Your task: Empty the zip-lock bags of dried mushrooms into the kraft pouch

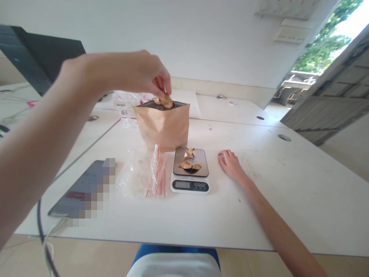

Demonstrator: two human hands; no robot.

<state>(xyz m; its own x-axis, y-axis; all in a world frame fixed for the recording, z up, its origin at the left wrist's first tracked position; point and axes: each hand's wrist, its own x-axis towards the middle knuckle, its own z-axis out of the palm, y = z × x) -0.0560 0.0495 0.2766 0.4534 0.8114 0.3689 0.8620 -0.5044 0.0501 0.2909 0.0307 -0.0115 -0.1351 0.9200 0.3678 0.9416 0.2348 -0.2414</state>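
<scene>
My left hand (161, 79) pinches a few tan dried slices (166, 101) just over the mouth of a brown kraft paper bag (165, 127). The bag stands upright and open, its inside dark. In front of it is a small white digital kitchen scale (190, 184), with several similar dried slices (187, 166) lying on its metal plate. Its display is lit but too blurred to read. To the right of the scale, my right hand (230, 163) lies on the table with loosely bent fingers, holding nothing. Clear zip-lock bags (157, 177) with red strips lie left of the scale.
A phone (83, 188) with a charging cable lies at the left on the white table (259, 215). Behind it stands a black monitor (54, 54). Packs in clear plastic (123, 102) sit behind the paper bag. Small crumbs dot the tabletop, which has round cable holes (284, 137).
</scene>
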